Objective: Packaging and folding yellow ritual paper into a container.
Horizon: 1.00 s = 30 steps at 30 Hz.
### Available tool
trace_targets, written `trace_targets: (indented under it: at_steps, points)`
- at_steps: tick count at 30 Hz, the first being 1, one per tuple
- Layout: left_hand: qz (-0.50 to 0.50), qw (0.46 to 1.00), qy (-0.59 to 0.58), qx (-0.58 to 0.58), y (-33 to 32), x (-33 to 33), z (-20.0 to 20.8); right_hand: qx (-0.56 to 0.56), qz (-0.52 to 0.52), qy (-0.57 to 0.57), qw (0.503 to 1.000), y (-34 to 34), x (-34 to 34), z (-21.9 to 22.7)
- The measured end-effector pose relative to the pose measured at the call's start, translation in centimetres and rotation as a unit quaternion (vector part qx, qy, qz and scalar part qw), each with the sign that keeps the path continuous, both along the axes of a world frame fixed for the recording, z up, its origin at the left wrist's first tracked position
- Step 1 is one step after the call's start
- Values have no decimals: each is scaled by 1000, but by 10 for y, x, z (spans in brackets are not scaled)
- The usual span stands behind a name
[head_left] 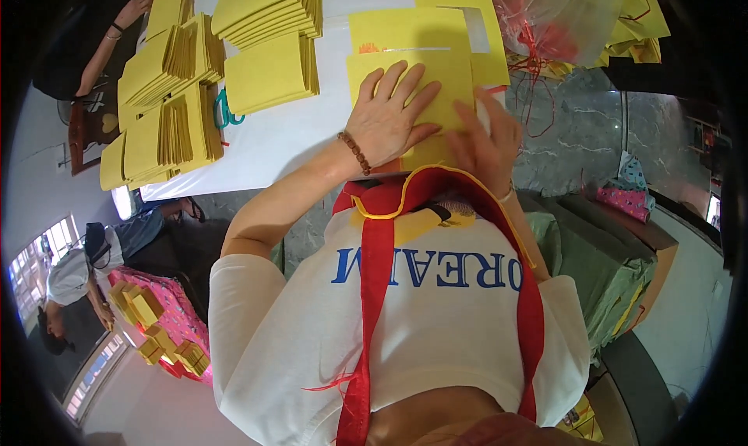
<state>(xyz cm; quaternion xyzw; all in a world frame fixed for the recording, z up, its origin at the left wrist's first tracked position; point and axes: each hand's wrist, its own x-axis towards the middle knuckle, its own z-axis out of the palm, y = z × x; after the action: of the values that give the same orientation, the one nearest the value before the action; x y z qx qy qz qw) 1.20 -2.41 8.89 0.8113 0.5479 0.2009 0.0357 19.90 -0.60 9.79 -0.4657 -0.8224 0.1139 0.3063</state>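
Note:
My left hand [393, 115], a beaded bracelet on its wrist, lies flat with fingers spread on a yellow paper sheet [448, 76] at the table's near edge. My right hand [492, 138] is over the sheet's right side, smeared by motion; its fingers look apart, with nothing visible between them. Beyond my fingers, another yellow sheet [409, 27] lies partly under this one, with an orange-red print at its left. A further yellow sheet [492, 45] sits at the right. My hands hide the near part of the paper.
Stacks of folded yellow paper [269, 76] cover the table's left side, with teal-handled scissors [226, 109] beside them. A clear plastic bag [557, 14] with red strings is at the far right. Another person's hand [134, 10] reaches in at far left. Green wrapped bundles [592, 267] stand right of me.

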Motion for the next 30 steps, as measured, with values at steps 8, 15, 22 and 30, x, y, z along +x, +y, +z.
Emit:
trace_targets:
  at_steps: [8, 15, 22, 30]
  points:
    - [-35, 999, -35, 14, -4, -11, 2, -9, 161, -141, 977, -11, 17, -25]
    - [-67, 994, 81, -3, -10, 0, 7, -41, 164, -94, 981, -8, 16, -18]
    - [1, 992, 96, 83, -8, 12, 9, -275, 132, 313, 899, 10, 33, -11]
    - [76, 980, 21, 182, -15, -129, 40, -272, 88, 367, 885, 6, 35, -23]
